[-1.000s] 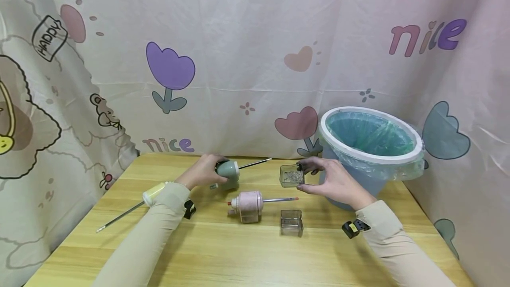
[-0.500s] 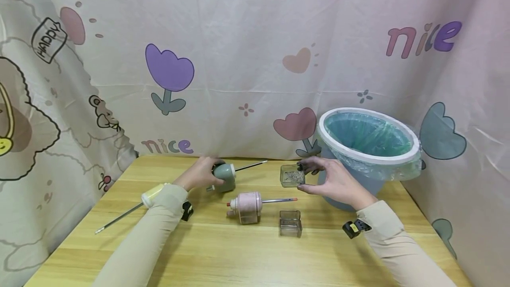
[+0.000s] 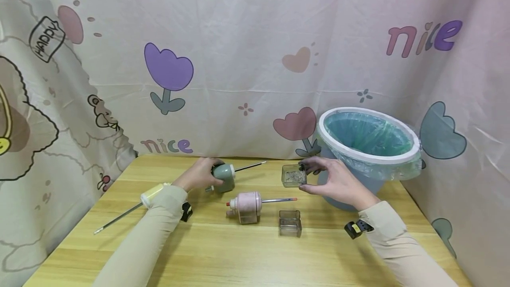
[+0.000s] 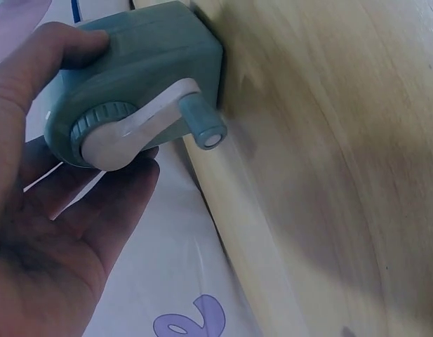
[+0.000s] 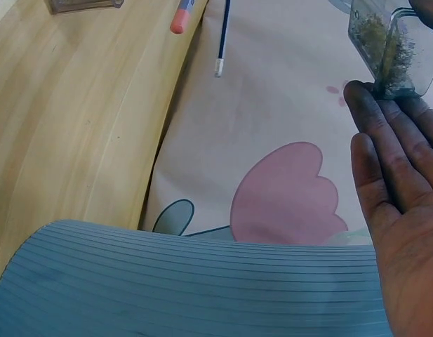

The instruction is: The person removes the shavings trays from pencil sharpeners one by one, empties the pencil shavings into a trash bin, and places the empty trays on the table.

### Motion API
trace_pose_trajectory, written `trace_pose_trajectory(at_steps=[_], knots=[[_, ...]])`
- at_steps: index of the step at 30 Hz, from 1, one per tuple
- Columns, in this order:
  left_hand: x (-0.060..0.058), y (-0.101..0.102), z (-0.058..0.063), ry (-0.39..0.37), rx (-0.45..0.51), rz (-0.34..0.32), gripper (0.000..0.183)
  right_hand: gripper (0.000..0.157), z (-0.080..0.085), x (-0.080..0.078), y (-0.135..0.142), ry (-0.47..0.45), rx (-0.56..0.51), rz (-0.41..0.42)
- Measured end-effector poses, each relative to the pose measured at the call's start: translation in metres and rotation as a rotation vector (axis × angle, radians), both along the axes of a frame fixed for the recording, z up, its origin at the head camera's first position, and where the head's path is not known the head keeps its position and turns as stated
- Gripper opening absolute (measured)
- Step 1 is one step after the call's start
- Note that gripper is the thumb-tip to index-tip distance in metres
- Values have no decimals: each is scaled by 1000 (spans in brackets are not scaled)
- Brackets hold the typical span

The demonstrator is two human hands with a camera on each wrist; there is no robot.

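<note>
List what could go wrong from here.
The right hand holds the tray by one side; a tilt short of the bin could spill its shavings onto the table.
The green sharpener, in the left hand, has a pencil sticking out toward the tray; moving either could knock them together.

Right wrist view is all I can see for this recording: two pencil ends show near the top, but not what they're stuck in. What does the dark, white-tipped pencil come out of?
Observer: A green sharpener, as the head view shows.
Operator: Is it being held, or just sitting there?
Observer: Held: the person's left grip is on it.
Operator: And the orange-ended pencil?
Observer: That one sticks out of a pink sharpener, nearer the person.
</note>
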State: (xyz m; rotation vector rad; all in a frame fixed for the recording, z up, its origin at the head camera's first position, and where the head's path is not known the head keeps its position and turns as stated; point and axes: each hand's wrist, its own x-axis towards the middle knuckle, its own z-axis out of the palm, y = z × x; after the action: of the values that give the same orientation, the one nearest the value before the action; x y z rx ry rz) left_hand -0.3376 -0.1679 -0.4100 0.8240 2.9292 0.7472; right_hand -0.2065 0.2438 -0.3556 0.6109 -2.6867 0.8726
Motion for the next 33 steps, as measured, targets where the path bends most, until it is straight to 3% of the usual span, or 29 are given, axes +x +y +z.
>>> trace_pose_trajectory(at_steps=[11,17,25,33], knots=[[3,6,8,7,-25,-4,68,63,6,5,1,13,7,-3],[18,18,29,101,18,-13,66,62,13,9,1,27,10,-10],[50,63,69,251,81,-132,56,60,31,25,2,59,8,-12],[73,98,88,365,185,-285,48,57,55,43,15,152,-7,-20]])
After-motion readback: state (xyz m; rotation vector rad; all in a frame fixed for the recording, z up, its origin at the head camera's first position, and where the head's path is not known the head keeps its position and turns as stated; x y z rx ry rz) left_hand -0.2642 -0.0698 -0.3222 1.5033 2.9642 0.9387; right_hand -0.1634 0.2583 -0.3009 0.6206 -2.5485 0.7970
